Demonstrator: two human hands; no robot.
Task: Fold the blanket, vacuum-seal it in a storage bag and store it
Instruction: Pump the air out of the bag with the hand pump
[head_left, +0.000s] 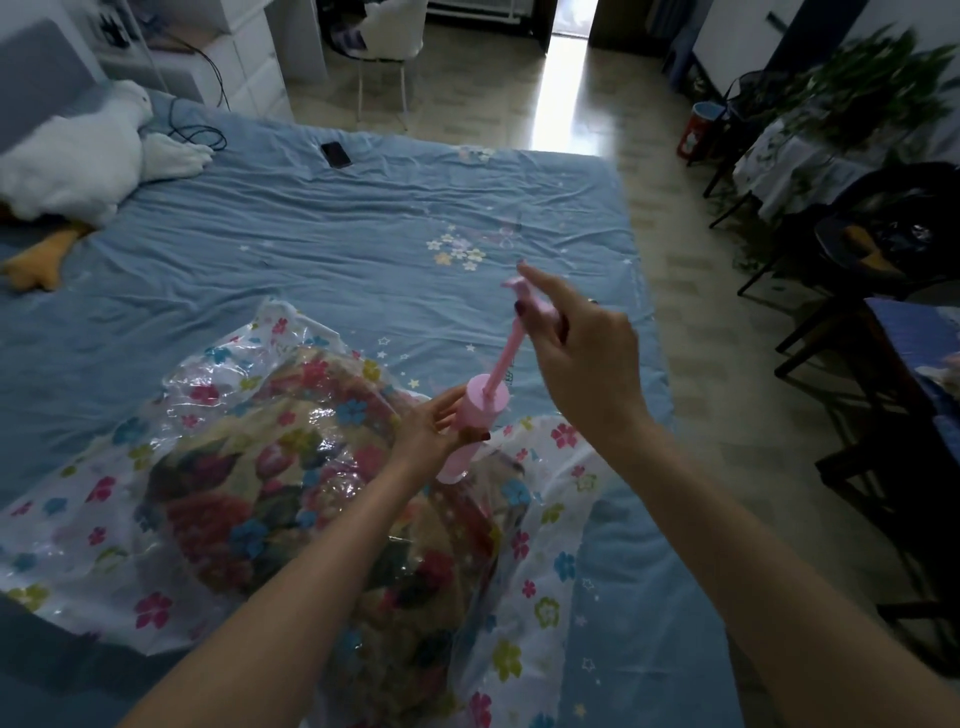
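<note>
My left fingers (441, 415) clamp the pink pump (475, 421) barrel at centre frame; my right fingers (540, 306) grip its raised handle. The folded blanket (311, 483) already sits inside the flowered bag (550, 530) on the bed (311, 234), lower left. Air still needs pumping out, then storing.

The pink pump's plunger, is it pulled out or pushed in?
Pulled out: the pink pump's rod shows above the barrel, the right hand on its handle.
</note>
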